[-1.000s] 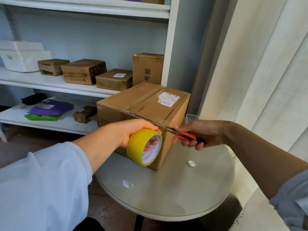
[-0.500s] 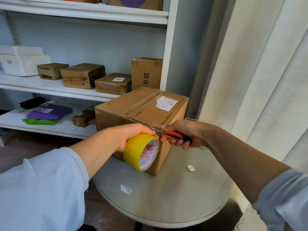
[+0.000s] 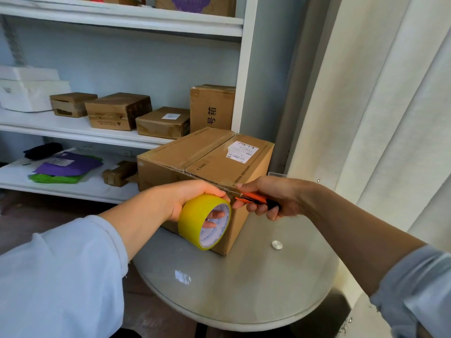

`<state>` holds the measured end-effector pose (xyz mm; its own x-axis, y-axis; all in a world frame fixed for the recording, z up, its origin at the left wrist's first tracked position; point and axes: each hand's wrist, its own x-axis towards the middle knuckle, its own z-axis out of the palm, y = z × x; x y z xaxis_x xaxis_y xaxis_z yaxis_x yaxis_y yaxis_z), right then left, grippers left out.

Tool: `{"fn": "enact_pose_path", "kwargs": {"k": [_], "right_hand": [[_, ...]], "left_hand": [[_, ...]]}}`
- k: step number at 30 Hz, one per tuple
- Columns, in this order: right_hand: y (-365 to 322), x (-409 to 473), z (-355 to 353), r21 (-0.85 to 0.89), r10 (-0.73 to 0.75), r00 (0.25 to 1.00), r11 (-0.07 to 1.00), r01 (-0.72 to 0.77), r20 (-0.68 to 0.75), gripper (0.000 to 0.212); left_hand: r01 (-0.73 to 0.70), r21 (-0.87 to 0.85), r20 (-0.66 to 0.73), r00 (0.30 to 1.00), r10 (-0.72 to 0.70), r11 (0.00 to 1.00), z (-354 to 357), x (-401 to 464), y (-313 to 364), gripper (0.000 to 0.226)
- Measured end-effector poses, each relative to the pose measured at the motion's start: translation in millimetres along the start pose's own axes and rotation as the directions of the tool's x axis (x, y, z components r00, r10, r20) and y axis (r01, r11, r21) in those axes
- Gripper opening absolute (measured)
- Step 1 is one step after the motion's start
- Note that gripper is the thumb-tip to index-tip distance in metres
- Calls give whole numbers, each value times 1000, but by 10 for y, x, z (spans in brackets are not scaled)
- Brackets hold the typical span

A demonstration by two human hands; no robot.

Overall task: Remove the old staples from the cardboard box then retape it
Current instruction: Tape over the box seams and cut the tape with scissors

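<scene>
Between the earlier frames and this one, both hands had shifted a little left along the front top edge of the brown cardboard box (image 3: 207, 164), and the right hand (image 3: 273, 198) had closed the gap to the roll. That hand gripped an orange-and-black utility knife (image 3: 256, 200), fingers curled round its handle, the blade tip reaching toward the taped edge of the box beside the roll. The left hand (image 3: 190, 198) held a yellow roll of packing tape (image 3: 195, 218), thumb over the outer rim and fingers hooked through the core, pressing the roll against the box's front face near its right corner. Whether the blade touched the tape could not be told.

The box sat at the back left of a round grey glass-topped table (image 3: 244, 289), flaps shut, with a white shipping label (image 3: 240, 152) on its right top flap. A small round metal disc (image 3: 277, 245) lay on the table right of the box. Behind stood a white shelf unit (image 3: 73, 132) carrying 4 smaller brown cartons (image 3: 117, 111), a white foam box (image 3: 26, 91) and purple and green bags (image 3: 66, 167). A cream curtain (image 3: 390, 118) hung at the right.
</scene>
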<state>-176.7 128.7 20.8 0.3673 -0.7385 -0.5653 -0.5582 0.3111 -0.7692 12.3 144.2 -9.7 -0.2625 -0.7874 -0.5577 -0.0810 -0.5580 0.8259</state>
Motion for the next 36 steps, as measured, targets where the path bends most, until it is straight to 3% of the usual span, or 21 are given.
{"fn": "enact_pose_path", "kwargs": {"k": [21, 27, 36], "right_hand": [[8, -30, -28, -54, -14, 999, 998, 11, -50, 36], [36, -50, -34, 16, 21, 1000, 1000, -22, 20, 42], [67, -76, -44, 31, 24, 999, 999, -23, -47, 37]], "left_hand": [[-17, 21, -9, 1000, 17, 1000, -53, 56, -35, 24], [-45, 65, -31, 998, 47, 997, -28, 55, -53, 18], [-32, 76, -71, 997, 37, 997, 4, 73, -48, 12]]}}
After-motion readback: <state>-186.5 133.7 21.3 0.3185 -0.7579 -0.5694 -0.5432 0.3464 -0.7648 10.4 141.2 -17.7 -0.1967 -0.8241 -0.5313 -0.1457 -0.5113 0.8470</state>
